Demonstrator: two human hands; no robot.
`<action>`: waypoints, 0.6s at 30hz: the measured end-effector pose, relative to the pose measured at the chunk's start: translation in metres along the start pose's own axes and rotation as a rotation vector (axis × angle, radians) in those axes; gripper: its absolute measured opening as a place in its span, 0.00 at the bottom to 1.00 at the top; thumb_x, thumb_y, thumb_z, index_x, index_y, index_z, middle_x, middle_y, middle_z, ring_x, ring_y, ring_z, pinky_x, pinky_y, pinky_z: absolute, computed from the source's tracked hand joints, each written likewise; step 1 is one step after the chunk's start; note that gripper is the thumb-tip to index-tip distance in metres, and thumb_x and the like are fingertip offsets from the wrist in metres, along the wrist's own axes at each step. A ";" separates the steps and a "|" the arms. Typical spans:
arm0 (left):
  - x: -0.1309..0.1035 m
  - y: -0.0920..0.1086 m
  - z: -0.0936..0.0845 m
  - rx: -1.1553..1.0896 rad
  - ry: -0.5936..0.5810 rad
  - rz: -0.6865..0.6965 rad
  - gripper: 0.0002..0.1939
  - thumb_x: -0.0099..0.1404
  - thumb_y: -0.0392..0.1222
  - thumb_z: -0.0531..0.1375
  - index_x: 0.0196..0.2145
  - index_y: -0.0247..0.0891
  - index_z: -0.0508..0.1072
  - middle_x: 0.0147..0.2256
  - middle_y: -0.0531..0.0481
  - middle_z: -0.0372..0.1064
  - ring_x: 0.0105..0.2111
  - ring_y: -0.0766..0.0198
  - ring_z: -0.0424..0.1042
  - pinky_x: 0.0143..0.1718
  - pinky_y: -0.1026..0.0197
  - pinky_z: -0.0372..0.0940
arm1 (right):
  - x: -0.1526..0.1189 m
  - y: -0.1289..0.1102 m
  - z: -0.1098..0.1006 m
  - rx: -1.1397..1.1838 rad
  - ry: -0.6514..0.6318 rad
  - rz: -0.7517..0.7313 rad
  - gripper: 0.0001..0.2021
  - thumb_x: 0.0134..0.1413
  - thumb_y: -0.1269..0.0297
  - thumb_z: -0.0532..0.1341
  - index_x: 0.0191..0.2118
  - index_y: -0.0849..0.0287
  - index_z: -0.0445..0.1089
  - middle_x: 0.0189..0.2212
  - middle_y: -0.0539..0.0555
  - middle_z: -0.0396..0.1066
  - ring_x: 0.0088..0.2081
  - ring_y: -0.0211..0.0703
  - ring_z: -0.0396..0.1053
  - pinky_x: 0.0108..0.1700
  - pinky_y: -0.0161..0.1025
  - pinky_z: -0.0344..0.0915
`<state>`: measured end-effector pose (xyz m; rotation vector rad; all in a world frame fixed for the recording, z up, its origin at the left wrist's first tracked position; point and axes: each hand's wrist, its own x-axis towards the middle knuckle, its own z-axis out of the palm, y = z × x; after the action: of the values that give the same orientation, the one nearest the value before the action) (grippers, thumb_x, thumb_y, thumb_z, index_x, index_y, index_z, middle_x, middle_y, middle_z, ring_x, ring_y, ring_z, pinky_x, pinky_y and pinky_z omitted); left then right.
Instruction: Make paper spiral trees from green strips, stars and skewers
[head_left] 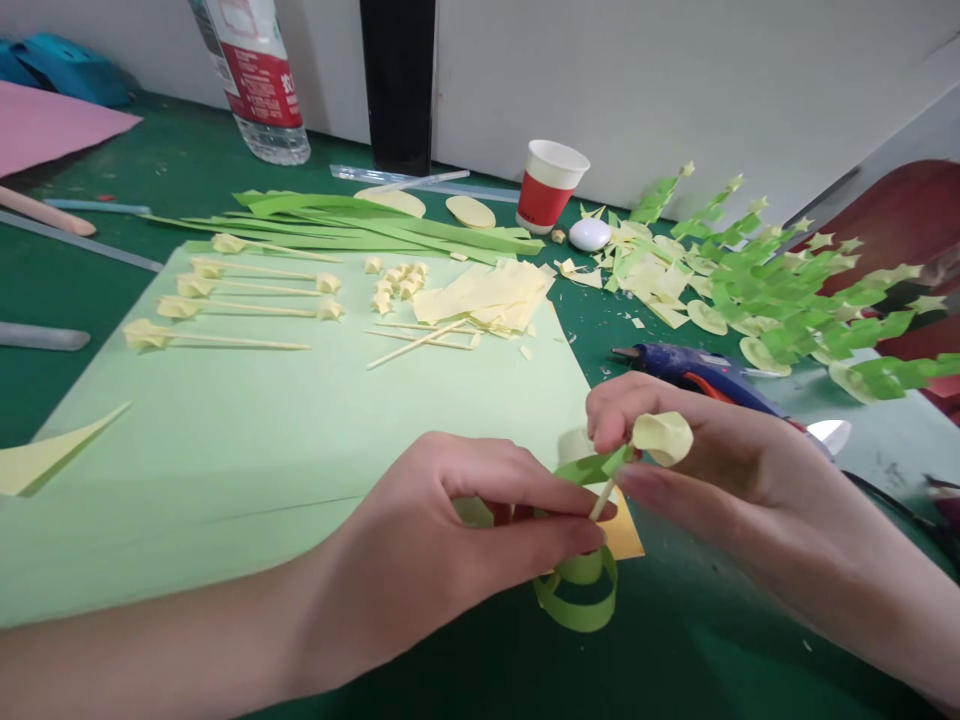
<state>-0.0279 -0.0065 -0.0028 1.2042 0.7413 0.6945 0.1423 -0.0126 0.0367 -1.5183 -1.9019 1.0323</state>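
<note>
My left hand [442, 540] pinches a thin wooden stick [601, 502] between thumb and forefinger, low in the middle of the view. A pale yellow paper flower [664, 438] tops the tilted stick. Just under the flower, the fingertips of my right hand [720, 470] close around the green paper strip [576, 612] where it meets the stick. The strip runs back behind my left fingers and hangs in a loose curl below them. Part of the strip is hidden by my left hand. An orange-yellow paper piece [626, 530] lies beneath my hands.
On a light green sheet [300, 420] lie several flower-topped sticks [240, 340], small paper stars [401, 282], yellow strips [487, 295] and bare sticks [416, 345]. Green strips [360, 220], a paper cup [551, 185] and a bottle [259, 80] stand behind. At right are a glue gun [697, 370] and finished stems [787, 290].
</note>
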 end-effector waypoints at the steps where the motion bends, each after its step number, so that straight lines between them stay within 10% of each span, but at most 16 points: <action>1: 0.000 0.000 0.000 0.003 0.003 0.000 0.11 0.53 0.32 0.61 0.29 0.48 0.79 0.21 0.59 0.67 0.22 0.73 0.63 0.22 0.74 0.59 | 0.000 0.000 0.000 0.004 0.006 -0.003 0.08 0.48 0.56 0.57 0.27 0.54 0.63 0.27 0.49 0.64 0.27 0.39 0.61 0.26 0.35 0.58; 18: 0.001 -0.001 -0.001 0.062 0.014 0.028 0.09 0.53 0.33 0.61 0.30 0.44 0.79 0.20 0.58 0.66 0.22 0.73 0.63 0.22 0.75 0.59 | -0.002 0.006 0.002 0.048 0.047 -0.018 0.07 0.49 0.56 0.58 0.29 0.50 0.62 0.29 0.46 0.60 0.28 0.36 0.60 0.25 0.32 0.58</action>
<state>-0.0276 -0.0057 -0.0044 1.2696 0.7633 0.7075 0.1448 -0.0149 0.0305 -1.4832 -1.8421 1.0183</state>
